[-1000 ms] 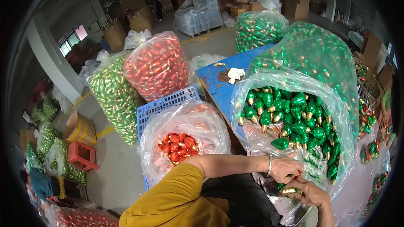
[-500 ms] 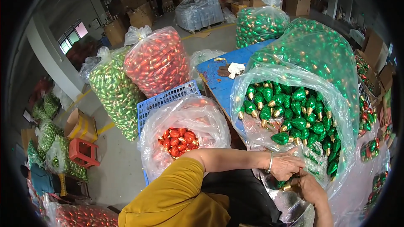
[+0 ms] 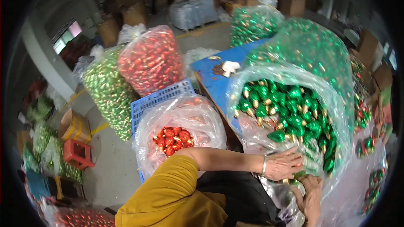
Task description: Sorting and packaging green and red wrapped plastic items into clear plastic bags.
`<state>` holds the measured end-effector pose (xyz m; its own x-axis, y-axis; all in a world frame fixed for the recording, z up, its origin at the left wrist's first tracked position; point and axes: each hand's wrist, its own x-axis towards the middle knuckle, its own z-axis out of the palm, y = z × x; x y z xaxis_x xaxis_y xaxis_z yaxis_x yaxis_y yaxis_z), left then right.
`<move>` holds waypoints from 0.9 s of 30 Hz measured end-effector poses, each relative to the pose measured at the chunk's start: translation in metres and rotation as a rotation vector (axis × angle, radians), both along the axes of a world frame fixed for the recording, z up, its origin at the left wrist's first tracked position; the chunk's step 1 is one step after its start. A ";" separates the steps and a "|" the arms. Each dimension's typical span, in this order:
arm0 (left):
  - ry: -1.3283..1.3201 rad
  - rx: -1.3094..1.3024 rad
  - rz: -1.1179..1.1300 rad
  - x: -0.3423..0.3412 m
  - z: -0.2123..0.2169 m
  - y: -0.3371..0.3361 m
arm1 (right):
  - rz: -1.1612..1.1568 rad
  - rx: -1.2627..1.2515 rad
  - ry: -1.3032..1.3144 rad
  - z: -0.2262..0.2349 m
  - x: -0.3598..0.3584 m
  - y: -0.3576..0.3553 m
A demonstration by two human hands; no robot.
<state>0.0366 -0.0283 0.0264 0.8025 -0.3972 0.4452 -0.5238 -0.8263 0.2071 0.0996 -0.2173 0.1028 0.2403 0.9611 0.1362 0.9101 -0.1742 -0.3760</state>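
My left hand [image 3: 284,164], with a bracelet at the wrist, reaches across to the near edge of a clear plastic bag [image 3: 269,71]. Its fingers are stretched out and slightly apart, with a small red spot by the fingertips. Just below it, my right hand [image 3: 310,187] has bent fingers, closed around something I cannot make out. A bit of green glitter and a gold base show between the hands, partly hidden. Inside the bag lie many green glittery bulb-shaped ornaments [image 3: 294,107] with gold bases.
Left of the bag, another plastic bag [image 3: 202,117] holds shiny red ornaments [image 3: 171,139] by a blue crate [image 3: 160,94]. A blue board [image 3: 210,71] carries gloves [image 3: 229,68]. Tied bags of red ornaments [image 3: 151,61] and green ones [image 3: 107,88] stand beyond. A red stool [image 3: 78,153] is at far left.
My left hand's fingers have spread from a closed pinch. My right hand has turned and shifted slightly left. The whole view has moved a little, with some blur.
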 end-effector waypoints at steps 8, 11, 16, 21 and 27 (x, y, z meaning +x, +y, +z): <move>0.292 0.067 -0.027 0.007 0.037 -0.005 | -0.115 0.221 0.049 -0.055 0.003 -0.023; 0.291 0.005 -0.224 0.025 0.052 -0.034 | -0.276 0.229 0.056 -0.030 0.001 -0.087; 0.008 -0.130 -0.174 0.011 0.072 -0.033 | -0.514 0.218 -0.038 0.034 -0.020 -0.155; 0.072 -0.230 0.097 -0.009 0.062 0.032 | -0.813 0.142 -0.190 0.062 0.036 -0.178; 0.171 -0.241 0.525 -0.046 0.048 0.076 | -1.038 0.118 -0.370 -0.015 0.219 -0.189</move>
<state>-0.0099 0.0477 0.0739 0.9321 0.1673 0.3211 -0.0017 -0.8848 0.4660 0.3187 -0.4061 0.0878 0.8470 0.2925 0.4439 0.4024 -0.8984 -0.1757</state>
